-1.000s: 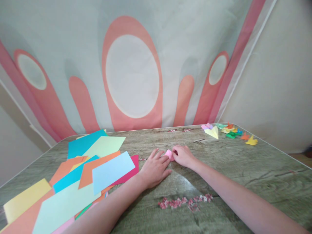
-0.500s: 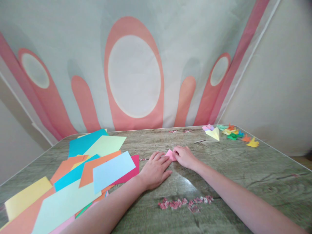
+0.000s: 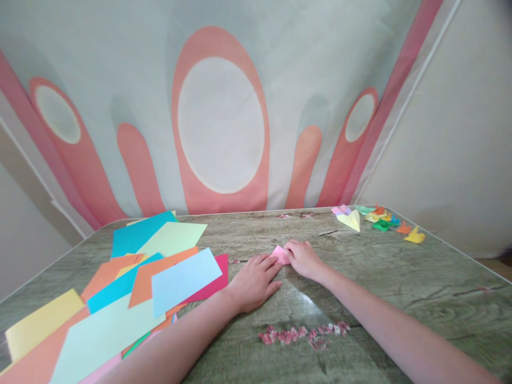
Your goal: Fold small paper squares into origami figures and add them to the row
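Observation:
A small folded piece of pink paper (image 3: 281,254) lies on the wood-patterned table between my two hands. My left hand (image 3: 256,282) rests flat, its fingers stretched out and the tips on the paper's left and near side. At the right edge of the paper, my right hand (image 3: 304,260) has its fingers curled in a pinch on it. The right fingertips cover that edge, so the exact fold there is hidden.
Loose coloured paper sheets (image 3: 186,280) overlap across the table's left side, partly under my left forearm. Small folded paper figures (image 3: 386,224) and a pale yellow paper plane (image 3: 350,220) lie at the back right. A printed cloth (image 3: 220,122) hangs behind the table (image 3: 384,277).
Both hands stay on the pink paper with almost no movement. The right fingers have shifted very slightly to the right.

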Motion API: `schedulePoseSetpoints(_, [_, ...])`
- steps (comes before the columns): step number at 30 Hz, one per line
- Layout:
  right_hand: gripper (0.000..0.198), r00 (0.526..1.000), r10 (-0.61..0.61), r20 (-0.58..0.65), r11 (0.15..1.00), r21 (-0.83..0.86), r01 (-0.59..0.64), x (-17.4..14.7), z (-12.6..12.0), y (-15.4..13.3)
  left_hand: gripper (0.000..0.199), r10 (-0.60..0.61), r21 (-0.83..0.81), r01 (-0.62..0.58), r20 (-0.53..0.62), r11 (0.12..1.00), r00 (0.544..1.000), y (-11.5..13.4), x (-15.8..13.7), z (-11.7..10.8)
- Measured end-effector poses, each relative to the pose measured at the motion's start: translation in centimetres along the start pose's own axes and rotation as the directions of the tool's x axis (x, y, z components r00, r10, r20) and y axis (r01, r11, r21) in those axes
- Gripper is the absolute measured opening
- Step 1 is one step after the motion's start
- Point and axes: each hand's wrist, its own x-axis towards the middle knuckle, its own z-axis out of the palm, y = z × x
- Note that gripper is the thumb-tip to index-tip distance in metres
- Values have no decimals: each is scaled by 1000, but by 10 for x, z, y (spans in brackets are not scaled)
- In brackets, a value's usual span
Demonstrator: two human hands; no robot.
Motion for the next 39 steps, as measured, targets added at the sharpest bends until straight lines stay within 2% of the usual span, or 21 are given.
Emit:
schedulePoseSetpoints(12, [13, 996, 52, -76, 999, 20, -51, -5, 3, -3, 46, 7, -3, -7, -9, 1000, 1000, -3, 0, 3])
schedulePoseSetpoints(17, [11, 984, 44, -175, 997, 75, -32, -4, 10, 4, 46, 13, -17, -13, -21, 1000, 1000, -4, -1, 2])
schedulePoseSetpoints(20, [14, 980, -22, -198, 995, 95, 42, -4, 9, 5, 46, 11, -25, -12, -19, 1000, 1000, -3, 0, 0])
schedulePoseSetpoints(23, [16, 965, -159, -208, 985, 34, 170, -7, -4, -2, 48, 12, -35, -13, -18, 999, 1000, -2, 0, -1])
schedulePoseSetpoints(25, [18, 949, -287, -132, 958, -26, 286, -11, -16, -8, 49, 12, -37, -13, -17, 999, 1000, -2, 0, -1])
schedulePoseSetpoints(29, [23, 905, -426, 20, 901, -88, 426, -25, -33, -13, 48, 15, -34, -15, -18, 999, 1000, -3, 0, -1])
schedulePoseSetpoints(32, [30, 894, -445, 54, 888, -103, 448, -39, -30, -8, 47, 6, -36, -6, -18, 999, 1000, -3, 1, -1])
schedulePoseSetpoints(39, [37, 917, -396, -51, 918, -53, 393, -52, -15, 2, 39, -32, -158, 17, -92, 987, 995, -3, -1, -1])
